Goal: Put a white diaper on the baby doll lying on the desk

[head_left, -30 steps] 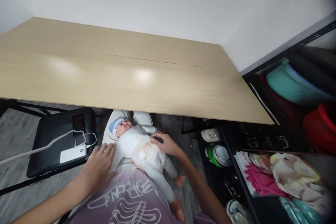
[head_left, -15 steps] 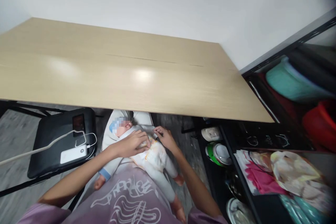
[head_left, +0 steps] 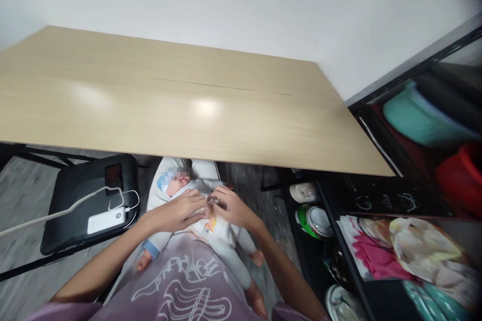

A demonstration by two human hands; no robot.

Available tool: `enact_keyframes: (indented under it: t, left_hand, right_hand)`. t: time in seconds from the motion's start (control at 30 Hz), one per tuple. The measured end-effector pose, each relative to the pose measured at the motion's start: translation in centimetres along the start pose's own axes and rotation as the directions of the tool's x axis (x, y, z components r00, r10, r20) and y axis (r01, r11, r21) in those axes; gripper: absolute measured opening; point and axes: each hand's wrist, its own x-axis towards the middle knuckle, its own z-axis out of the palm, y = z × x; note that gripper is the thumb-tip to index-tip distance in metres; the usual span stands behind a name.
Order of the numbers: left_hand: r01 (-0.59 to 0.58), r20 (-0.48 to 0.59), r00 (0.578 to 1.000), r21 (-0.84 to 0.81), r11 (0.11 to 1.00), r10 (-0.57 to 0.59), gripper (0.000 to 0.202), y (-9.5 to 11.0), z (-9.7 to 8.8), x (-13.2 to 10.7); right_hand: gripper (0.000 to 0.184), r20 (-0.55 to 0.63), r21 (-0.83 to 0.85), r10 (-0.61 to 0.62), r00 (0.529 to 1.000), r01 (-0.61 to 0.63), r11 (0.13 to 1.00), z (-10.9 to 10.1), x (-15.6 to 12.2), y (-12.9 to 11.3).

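A pale wood table (head_left: 203,110) stands against a white wall (head_left: 211,5). White lettering on the mauve shirt (head_left: 194,288): illegible. The left hand (head_left: 183,211), flat beside the doll (head_left: 214,242) one second ago, now meets the right hand (head_left: 234,208) over its waist, fingers curled; what they pinch cannot be told. Doll lies on the lap, long axis diagonal, head tableward, feet lower right.

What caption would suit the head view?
Left hand and right hand close together at the diaper of a baby doll lying on a lap.
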Motion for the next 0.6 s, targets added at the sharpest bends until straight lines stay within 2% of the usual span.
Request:
enact_keyframes:
  t: [0.07,0.13,0.23,0.3,0.37,0.43,0.47,0.53,0.6]
  left_hand:
    - [0.026,0.058,0.998,-0.015,1.000,-0.025,0.020,1.2,-0.6,-1.9]
    - [0.023,0.126,0.992,-0.049,0.999,-0.017,0.011,1.9,-0.3,-3.4]
    - [-0.025,0.177,0.983,-0.114,0.993,0.045,0.008,1.5,1.1,-3.1]
    - [-0.049,0.175,0.982,-0.104,0.993,0.067,0.017,0.6,2.3,-0.8]
    - [-0.058,0.160,0.986,0.000,0.998,0.058,0.025,-0.4,3.6,3.0]
    - [-0.056,0.171,0.985,0.182,0.982,0.025,0.029,-1.0,5.0,7.7]
    - [-0.049,0.223,0.975,0.258,0.965,-0.010,0.038,-1.1,5.8,10.0]
    - [0.011,0.398,0.904,0.339,0.941,-0.154,0.044,-1.2,7.5,13.9]
    - [0.067,0.502,0.825,0.369,0.927,-0.259,0.041,-1.1,8.8,16.3]
  right_hand:
    - [0.032,0.022,-0.007,0.073,0.997,-0.073,0.997,-1.1,-1.8,-0.6]
    - [0.048,0.074,0.021,0.202,0.977,-0.204,0.979,-2.5,-4.3,-0.9]
    - [0.068,0.168,0.080,0.439,0.883,-0.456,0.886,-4.1,-8.3,-0.6]
    - [0.069,0.233,0.091,0.541,0.808,-0.572,0.815,-4.1,-10.3,-0.2]
    - [0.060,0.279,0.051,0.581,0.764,-0.616,0.786,-3.3,-11.3,0.0]
    - [0.048,0.261,-0.041,0.579,0.773,-0.590,0.806,-2.0,-11.5,0.0]
    - [0.044,0.230,-0.096,0.577,0.784,-0.572,0.815,-1.3,-11.4,0.0]
    - [0.037,0.160,-0.181,0.586,0.795,-0.560,0.809,0.0,-11.4,0.0]
    - [0.035,0.119,-0.182,0.616,0.779,-0.593,0.784,1.1,-11.8,0.3]
